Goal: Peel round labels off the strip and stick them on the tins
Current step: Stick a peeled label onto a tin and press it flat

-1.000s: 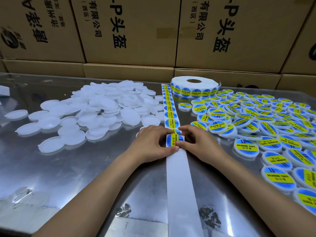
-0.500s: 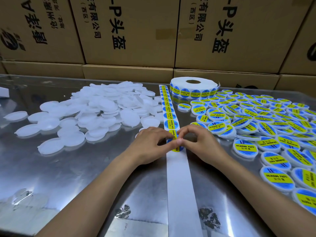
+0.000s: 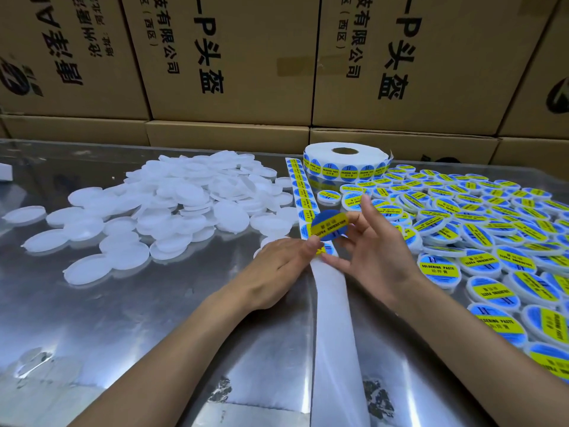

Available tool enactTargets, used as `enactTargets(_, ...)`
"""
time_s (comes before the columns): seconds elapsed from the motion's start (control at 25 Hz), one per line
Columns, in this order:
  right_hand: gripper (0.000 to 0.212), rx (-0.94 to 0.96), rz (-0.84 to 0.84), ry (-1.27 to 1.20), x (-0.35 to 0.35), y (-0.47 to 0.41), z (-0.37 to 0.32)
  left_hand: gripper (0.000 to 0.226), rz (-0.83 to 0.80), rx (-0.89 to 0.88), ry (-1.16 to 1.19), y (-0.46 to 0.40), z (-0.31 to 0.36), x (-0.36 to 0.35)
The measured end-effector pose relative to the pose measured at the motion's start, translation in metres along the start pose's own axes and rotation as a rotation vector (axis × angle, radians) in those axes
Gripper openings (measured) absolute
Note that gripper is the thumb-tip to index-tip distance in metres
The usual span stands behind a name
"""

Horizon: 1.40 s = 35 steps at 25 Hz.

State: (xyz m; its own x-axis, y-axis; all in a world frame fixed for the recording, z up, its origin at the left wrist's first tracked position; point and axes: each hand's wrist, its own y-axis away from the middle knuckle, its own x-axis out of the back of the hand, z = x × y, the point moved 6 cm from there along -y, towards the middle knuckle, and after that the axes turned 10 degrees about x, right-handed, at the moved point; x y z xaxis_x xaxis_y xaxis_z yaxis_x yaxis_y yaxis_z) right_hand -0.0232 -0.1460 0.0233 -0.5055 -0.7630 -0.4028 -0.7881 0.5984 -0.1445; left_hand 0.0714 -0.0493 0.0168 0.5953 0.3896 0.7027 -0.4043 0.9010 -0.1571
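So the right hand [image 3: 374,257] has a round blue and yellow label [image 3: 329,225] pinched at its right edge between thumb and a fingertip, held up off the strip [image 3: 303,198] and tilted so the printed face looks toward the camera. The index finger sticks up straight above it and the other fingers fan out loosely. The left hand [image 3: 277,272] lies palm down on the steel table [image 3: 138,318], its fingertips pressing on the left edge of the strip right below the lifted label. Whether the label's lower edge is fully free of the backing or still clinging near the left fingertips, I honestly can't tell, that bit is partly hidden.

The strip runs from the roll [image 3: 346,160] at the back toward the camera; the far stretch carries a row of labels, while the near stretch is bare white backing [image 3: 334,334] that goes off the bottom edge.

On the left of the strip there's a big loose heap of plain white tins [image 3: 172,208], spread out and overlapping, a few strays out toward the left edge. On the right sits a crowd of labelled tins [image 3: 480,241] (the print reads "SOLDERING PASTE"), packed close together and leaning on each other, reaching to the right edge of the view. One labelled tin [image 3: 329,196] sits alone just beside the strip, near the roll.

Behind the table is a wall of stacked cardboard boxes [image 3: 228,57] with black Chinese print.
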Motion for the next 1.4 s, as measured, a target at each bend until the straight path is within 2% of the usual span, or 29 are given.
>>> enactTargets(0.08,0.035,-0.031,-0.029,0.037,-0.004,0.002,0.007,0.060,0.036,0.015,0.097,-0.001,0.001,0.004)
enactTargets(0.2,0.030,-0.035,-0.017,0.062,-0.003,0.003,0.008,0.023,0.243,0.057,-0.095,-0.004,-0.004,0.020)
enactTargets(0.32,0.026,-0.035,0.028,0.024,0.003,0.002,0.009,0.043,0.401,0.209,-0.285,0.001,-0.020,0.038)
enactTargets(0.44,0.025,-0.041,0.023,0.031,0.005,0.000,0.011,0.060,0.357,0.381,-0.386,0.004,-0.033,0.039)
enactTargets(0.68,0.016,-0.062,0.012,0.072,0.006,-0.002,0.014,0.055,0.373,0.386,-0.338,0.000,-0.036,0.035)
enactTargets(0.76,0.019,-0.069,0.010,0.075,0.007,-0.003,0.016,0.056,0.379,0.332,-0.238,-0.002,-0.034,0.033)
enactTargets(0.96,0.023,-0.087,0.027,0.080,0.009,-0.005,0.017,0.069,0.425,-0.100,-0.059,0.001,-0.001,0.032)
enactTargets(1.04,0.020,-0.097,0.037,0.078,0.009,-0.006,0.018,0.073,0.421,-0.193,-0.060,0.004,0.007,0.030)
enactTargets(1.16,0.007,-0.102,0.024,0.084,0.006,-0.006,0.018,0.076,0.417,-0.229,-0.066,0.006,0.011,0.029)
enactTargets(1.32,0.019,-0.097,-0.014,0.113,0.006,-0.005,0.018,0.079,0.408,-0.227,-0.087,0.006,0.012,0.028)
enactTargets(1.4,0.016,-0.096,-0.013,0.122,0.006,-0.004,0.017,0.079,0.410,-0.224,-0.093,0.006,0.013,0.028)
